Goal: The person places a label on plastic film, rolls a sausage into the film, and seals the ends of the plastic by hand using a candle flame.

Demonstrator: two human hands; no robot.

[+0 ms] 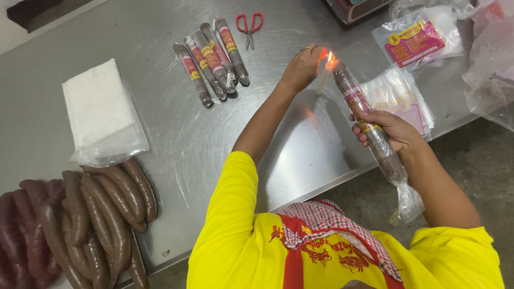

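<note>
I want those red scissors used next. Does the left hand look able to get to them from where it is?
Probably yes. The left hand is at the candle, the scissors lie just beyond, and bare table lies between. It would have to let go of the bag end first.

At 12 o'clock lie small red-handled scissors (249, 27); 5 plastic-wrapped brown sausages (213, 59) just left; folded white cloth (101, 109) at 9.

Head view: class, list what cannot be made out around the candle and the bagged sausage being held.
- Candle base: the left hand and its shadow blur it; holder unclear.
- Bagged sausage top end: flame glare hides whether the plastic touches the fire.
- Right hand fingertips: wrapped behind the bag.
- Loose sausages: pile cut off by the left and bottom edges.
</note>
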